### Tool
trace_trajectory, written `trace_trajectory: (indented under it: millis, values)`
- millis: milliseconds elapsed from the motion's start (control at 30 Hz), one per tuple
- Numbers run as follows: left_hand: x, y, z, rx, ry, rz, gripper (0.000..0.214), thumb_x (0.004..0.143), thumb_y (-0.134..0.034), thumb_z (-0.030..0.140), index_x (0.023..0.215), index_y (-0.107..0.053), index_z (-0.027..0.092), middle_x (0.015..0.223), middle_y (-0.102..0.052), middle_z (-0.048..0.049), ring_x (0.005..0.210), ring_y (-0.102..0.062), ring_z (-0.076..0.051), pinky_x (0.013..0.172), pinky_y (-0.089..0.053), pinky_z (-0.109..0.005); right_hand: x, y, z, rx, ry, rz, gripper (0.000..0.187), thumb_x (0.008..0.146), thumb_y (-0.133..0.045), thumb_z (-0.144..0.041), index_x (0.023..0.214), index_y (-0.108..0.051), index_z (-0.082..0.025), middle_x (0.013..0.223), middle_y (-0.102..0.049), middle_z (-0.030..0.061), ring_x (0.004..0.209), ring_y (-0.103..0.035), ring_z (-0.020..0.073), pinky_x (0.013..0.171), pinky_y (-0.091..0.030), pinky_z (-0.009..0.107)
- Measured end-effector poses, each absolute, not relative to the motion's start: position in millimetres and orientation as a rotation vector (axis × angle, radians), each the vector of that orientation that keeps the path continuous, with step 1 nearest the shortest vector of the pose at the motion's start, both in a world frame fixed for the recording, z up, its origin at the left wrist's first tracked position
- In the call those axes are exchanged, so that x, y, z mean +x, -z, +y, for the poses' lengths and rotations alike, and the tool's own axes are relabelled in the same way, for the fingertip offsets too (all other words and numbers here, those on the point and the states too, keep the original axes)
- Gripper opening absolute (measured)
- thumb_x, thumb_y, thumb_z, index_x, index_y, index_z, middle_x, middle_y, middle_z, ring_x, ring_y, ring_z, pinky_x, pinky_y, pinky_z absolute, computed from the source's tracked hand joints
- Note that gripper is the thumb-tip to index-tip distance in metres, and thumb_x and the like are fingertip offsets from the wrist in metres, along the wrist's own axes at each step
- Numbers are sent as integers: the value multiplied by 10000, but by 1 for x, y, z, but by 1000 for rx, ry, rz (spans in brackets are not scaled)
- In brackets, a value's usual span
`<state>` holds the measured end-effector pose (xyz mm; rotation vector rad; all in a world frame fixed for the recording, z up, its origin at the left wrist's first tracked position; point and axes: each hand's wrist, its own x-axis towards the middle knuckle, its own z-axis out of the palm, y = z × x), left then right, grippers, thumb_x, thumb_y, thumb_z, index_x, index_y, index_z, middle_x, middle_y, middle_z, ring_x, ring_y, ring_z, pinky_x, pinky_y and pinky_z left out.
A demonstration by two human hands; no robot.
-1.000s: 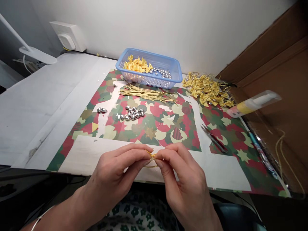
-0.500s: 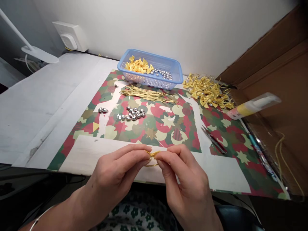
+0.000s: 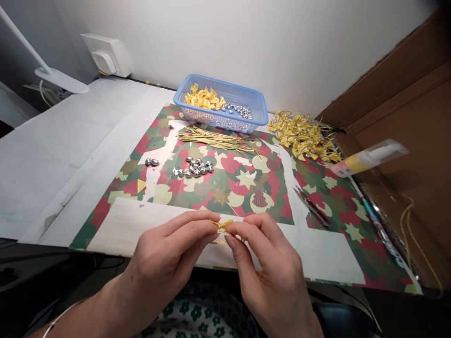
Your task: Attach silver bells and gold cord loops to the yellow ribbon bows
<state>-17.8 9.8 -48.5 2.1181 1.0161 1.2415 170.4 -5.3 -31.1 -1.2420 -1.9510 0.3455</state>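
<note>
Both hands meet at the near edge of the worktop (image 3: 52, 155): the left hand (image 3: 169, 258) and right hand (image 3: 268, 267) pinch one small yellow bow (image 3: 222, 225) between their fingertips, a gold cord looped just under it. A heap of done bows (image 3: 305, 136) lies far right. Plenty seems left: cords (image 3: 214, 138), silver beads (image 3: 195, 166), a basket (image 3: 259, 105) holding more.

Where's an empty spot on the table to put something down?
The white sheet left of the patterned paper is bare, and so is the white strip right of the right hand. It is crowded near the basket, gold wires, silver beads and bow pile.
</note>
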Motion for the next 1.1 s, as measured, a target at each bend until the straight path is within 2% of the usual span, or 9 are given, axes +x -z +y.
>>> trace_trajectory:
  millis: [567,733,900,1100]
  values:
    - [-16,47,9,2016,-1237,1031,229,920,-629,-26,1036,-712,153,1065,-797,-78,975,-771,-142,945,-593,-166,170,33,-6,-1139,-281,-2015,253,899,-532,60,995,-632,-152,874,-574,52,763,-550,158,654,-500,291]
    - [-13,43,10,1794,-1210,1025,190,903,-699,52,1035,-733,184,1042,-814,-60,938,-790,-159,823,-645,-164,169,33,-7,-1191,-418,-1933,207,942,-504,18,980,-613,-153,886,-544,47,774,-547,145,666,-505,268]
    - [-12,43,9,1787,-1215,1020,221,892,-691,20,1011,-749,197,1055,-816,-50,991,-784,-162,866,-638,-171,166,31,-5,-1227,-467,-1941,193,962,-483,-13,932,-598,-165,837,-523,28,749,-530,150,654,-482,280]
    - [-12,43,10,1802,-1267,1011,261,888,-652,-25,988,-749,195,1027,-822,-52,958,-784,-160,868,-649,-199,163,31,-4,-1239,-438,-1914,192,966,-482,-23,922,-602,-167,832,-531,33,736,-535,151,642,-493,279]
